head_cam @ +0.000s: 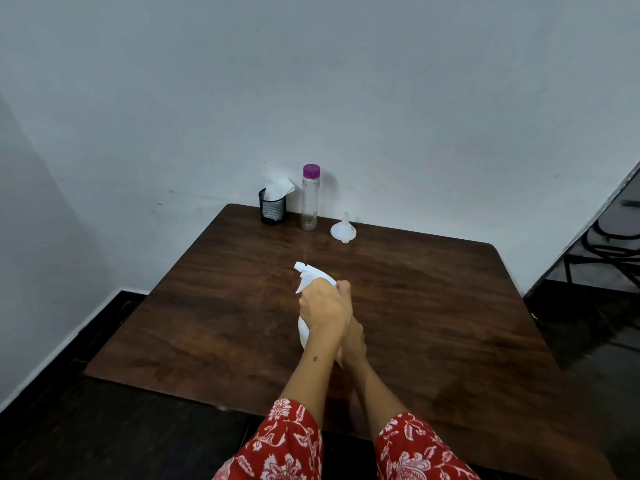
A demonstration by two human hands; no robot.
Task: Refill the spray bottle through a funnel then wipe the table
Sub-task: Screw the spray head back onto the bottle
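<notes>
1. The dark wooden table (433,306) sits in a corner against pale walls, and every item for the job stands or lies on it.
2. At the middle of the table the white spray bottle (304,330) is gripped by both hands, with its trigger head (306,271) pointing away toward the far edge.
3. The clear water bottle (309,202) with a purple cap stands upright at the far edge, looking nearly empty, though its level is hard to read.
4. Just left of it a black mesh cup (273,209) holds white tissue (278,188), the likely wipe.
5. The small white funnel (343,230) rests mouth-down, spout up, near the water bottle on its right and well apart from the spray bottle.
6. The left hand (323,306) is wrapped over the neck of the bottle below the trigger head, forearm reaching in from below; its grip is closed on the bottle.
7. The right hand (353,337) sits lower, mostly hidden behind the left wrist; it seems to steady the bottle's body, so its grip looks closed there too.
8. Judging by this, the step is either screwing the head or readying to spray; which one I cannot tell. Next likely needs a firm hold and a trigger finger.
</notes>
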